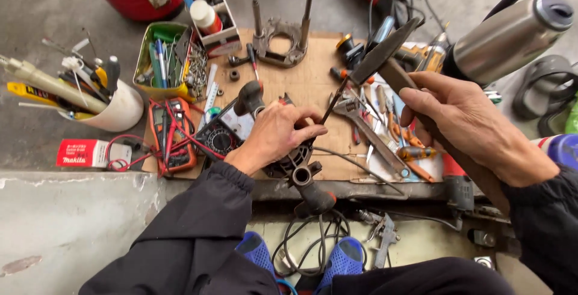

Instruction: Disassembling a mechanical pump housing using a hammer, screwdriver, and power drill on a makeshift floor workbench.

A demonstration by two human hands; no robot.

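On the cardboard-covered worktop (301, 84), the left hand (274, 135) is pinching a thin punch (333, 103) upright against the black motor part (295, 156); right of it, the right hand (463, 123) is gripping a raised hammer (385, 48), blow not yet landed.

Two hands (274, 135), one hammer (385, 51), one punch (333, 105), two multimeters (171, 132), one white cup (117, 111).

Bare cardboard (289, 84) between tool clutter (373, 120)
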